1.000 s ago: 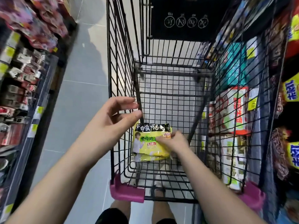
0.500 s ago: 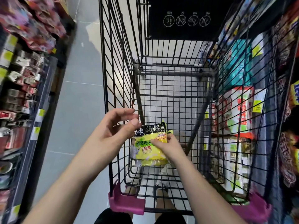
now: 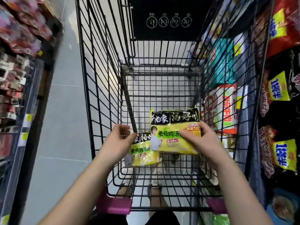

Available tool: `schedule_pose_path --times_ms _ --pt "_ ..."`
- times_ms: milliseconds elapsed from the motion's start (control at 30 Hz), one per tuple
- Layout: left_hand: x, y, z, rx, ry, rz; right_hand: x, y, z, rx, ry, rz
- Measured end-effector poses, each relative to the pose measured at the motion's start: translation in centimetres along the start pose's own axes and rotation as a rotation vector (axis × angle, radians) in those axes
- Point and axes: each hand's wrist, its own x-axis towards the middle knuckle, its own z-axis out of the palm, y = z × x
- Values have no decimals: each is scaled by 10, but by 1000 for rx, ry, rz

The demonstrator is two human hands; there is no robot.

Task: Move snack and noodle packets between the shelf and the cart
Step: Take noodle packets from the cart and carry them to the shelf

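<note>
Two yellow noodle packets with black top bands are inside the black wire cart (image 3: 90,101). My right hand (image 3: 199,142) grips the upper noodle packet (image 3: 172,140) by its right side and holds it flat above the cart floor. The lower noodle packet (image 3: 144,153) hangs tilted, partly under the upper one. My left hand (image 3: 118,140) pinches it at its top left corner, which the thumb covers. Both forearms reach in over the cart's near end.
Shelves of noodle and snack packets (image 3: 279,88) press close along the cart's right side. Another shelf (image 3: 14,98) lines the left, across a strip of grey floor (image 3: 65,111). Pink handle caps (image 3: 113,207) mark the cart's near rim. My feet show through the cart floor.
One packet was visible under both hands before. My right hand has lifted the top packet up and to the right, uncovering a second packet at my left hand.
</note>
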Motion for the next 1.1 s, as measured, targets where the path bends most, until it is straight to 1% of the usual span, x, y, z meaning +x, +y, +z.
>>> schedule_pose_path --times_ms 100,233,333,467,633,867,967,1100 --pt "20 -12 19 167 6 -96 -15 -9 -19 14 -2 -46" --pt "37 -22 45 268 -44 -319 -30 -12 -34 79 34 -110" --pt "44 -33 62 322 -75 -388 -42 -14 -41 76 48 -148" --pt "47 -41 82 364 -11 -448 -55 -14 -51 109 36 -166" --pt "50 -52 92 387 76 -401 -67 -14 -57 138 -18 -169" --pt "58 -66 97 390 86 -332 -69 -13 -57 155 19 -143" --pt "61 -69 95 261 41 -351 -71 -12 -59 165 66 -142" --pt "61 -74 86 144 -71 -347 -74 -17 -61 230 88 -102"
